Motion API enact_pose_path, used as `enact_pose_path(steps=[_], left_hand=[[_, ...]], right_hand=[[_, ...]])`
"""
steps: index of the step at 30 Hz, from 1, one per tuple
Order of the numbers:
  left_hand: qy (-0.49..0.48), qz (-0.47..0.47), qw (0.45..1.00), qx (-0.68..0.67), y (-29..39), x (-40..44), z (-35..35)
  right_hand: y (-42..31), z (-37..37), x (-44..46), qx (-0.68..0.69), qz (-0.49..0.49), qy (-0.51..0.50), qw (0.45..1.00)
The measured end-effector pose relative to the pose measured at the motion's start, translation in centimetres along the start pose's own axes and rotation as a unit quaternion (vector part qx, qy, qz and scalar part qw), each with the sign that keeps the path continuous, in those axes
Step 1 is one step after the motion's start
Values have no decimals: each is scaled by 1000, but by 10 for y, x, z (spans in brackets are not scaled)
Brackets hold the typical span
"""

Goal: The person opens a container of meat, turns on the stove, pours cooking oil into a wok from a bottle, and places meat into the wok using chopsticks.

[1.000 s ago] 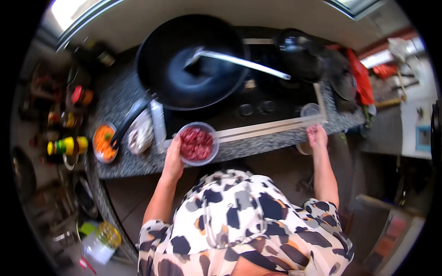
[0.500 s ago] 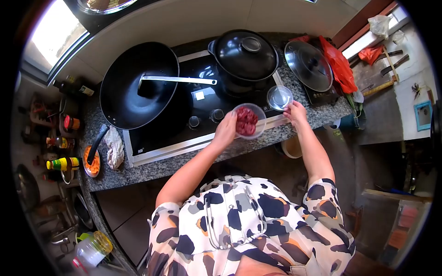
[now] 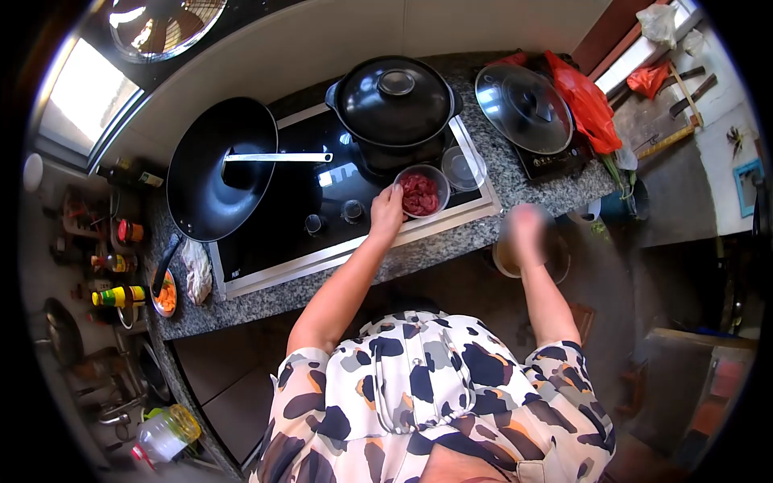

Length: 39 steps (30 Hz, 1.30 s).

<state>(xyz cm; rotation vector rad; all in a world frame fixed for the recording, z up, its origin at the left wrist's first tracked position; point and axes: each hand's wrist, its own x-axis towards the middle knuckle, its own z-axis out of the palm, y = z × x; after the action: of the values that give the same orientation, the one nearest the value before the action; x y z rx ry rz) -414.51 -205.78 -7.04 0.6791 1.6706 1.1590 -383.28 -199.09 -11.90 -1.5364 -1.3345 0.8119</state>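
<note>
My left hand (image 3: 386, 214) is closed around the near-left rim of a small clear plastic tub of raw red meat pieces (image 3: 420, 195), at the front right of the black cooktop. Right beside the tub lies its round clear plastic lid (image 3: 465, 168). My right hand (image 3: 527, 229) is off the counter's front edge, above a round container (image 3: 506, 259) lower down. Motion smears its fingers, and I cannot make out anything in it. Behind the tub stands a lidded black pot (image 3: 394, 105).
A black wok (image 3: 217, 173) with a metal-handled spatula (image 3: 278, 158) sits on the left. A glass pan lid (image 3: 525, 109) and a red plastic bag (image 3: 581, 105) are on the right. Bottles and an orange chopped food in a dish (image 3: 165, 296) stand at far left.
My right hand has let go of the clear lid, which now lies on the cooktop, and moved down and toward me past the counter edge. My left hand still holds the tub.
</note>
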Motion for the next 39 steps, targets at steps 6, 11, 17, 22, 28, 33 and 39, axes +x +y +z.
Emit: enact_pose_path(steps=[6, 11, 17, 22, 28, 33, 39], left_hand=[[-72, 27, 969, -236, -36, 1, 1], [-26, 12, 977, -210, -60, -25, -2], [-154, 65, 986, 11, -97, -84, -10], [-162, 276, 918, 235, -93, -114, -5], [-195, 280, 873, 348, -42, -119, 43], [-185, 270, 774, 542, -14, -88, 105], [-154, 197, 679, 690, -18, -67, 141]], right_hand=[[87, -44, -30, 132, 82, 32, 987], [93, -87, -66, 155, 191, 52, 968], [86, -162, -84, 288, 395, 115, 865], [-23, -255, -50, 546, 283, 55, 787], [-43, -315, 20, -142, 42, -206, 967], [81, -306, 109, -397, 4, -140, 907], [240, -194, 229, -460, -107, -176, 864]])
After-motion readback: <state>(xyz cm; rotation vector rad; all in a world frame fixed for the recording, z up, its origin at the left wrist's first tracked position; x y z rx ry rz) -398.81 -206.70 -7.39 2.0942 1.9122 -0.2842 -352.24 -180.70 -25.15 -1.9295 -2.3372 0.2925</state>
